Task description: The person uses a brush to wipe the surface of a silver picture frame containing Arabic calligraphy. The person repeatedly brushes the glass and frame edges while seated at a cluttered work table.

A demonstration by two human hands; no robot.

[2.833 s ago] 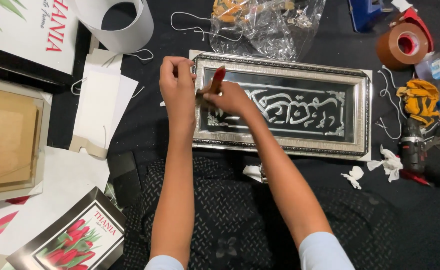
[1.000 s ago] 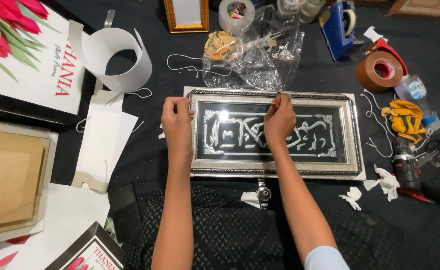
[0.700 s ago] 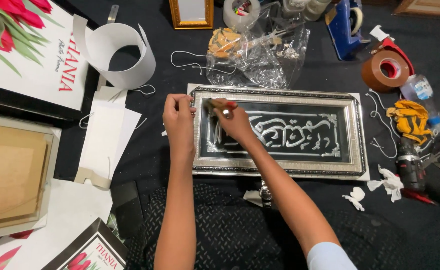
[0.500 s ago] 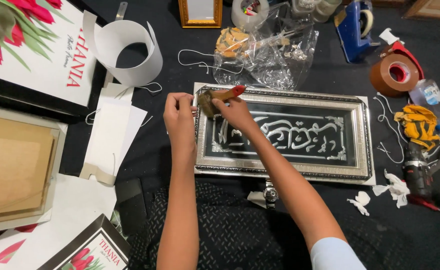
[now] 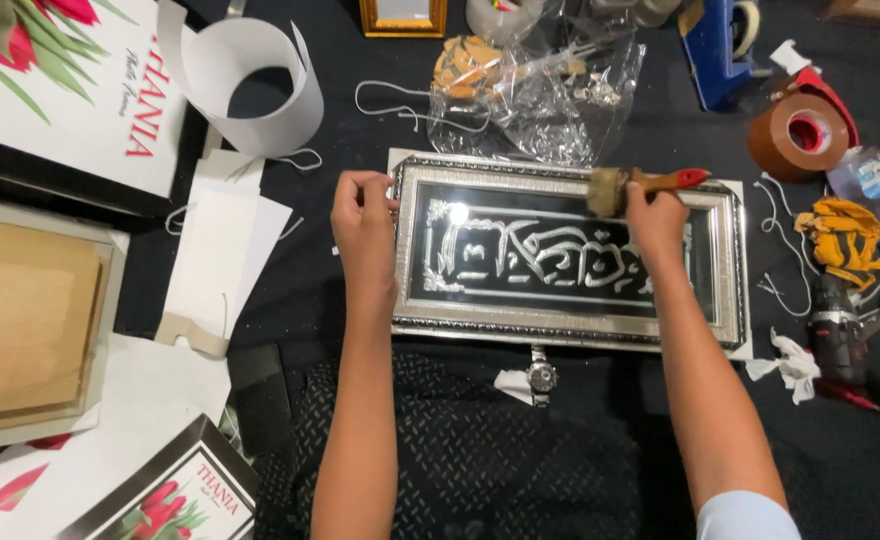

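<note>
Brush on a silver frame, both hands at work.

A clear bag point(image 5: 550, 100) of small hardware lies just above the frame point(image 5: 570, 255), a tape roll point(image 5: 798, 138) and yellow gloves point(image 5: 845, 235) to its right, white card point(image 5: 222, 260) to its left. The left hand point(image 5: 365, 225) pinches the frame's left edge; the right hand point(image 5: 655, 215) grips a red-handled brush point(image 5: 640, 185), bristles on the top rail, forearms reaching straight forward.

Tape roll point(image 5: 800, 135) right of frame point(image 5: 570, 255), paper curl point(image 5: 250, 85) behind-left.
</note>
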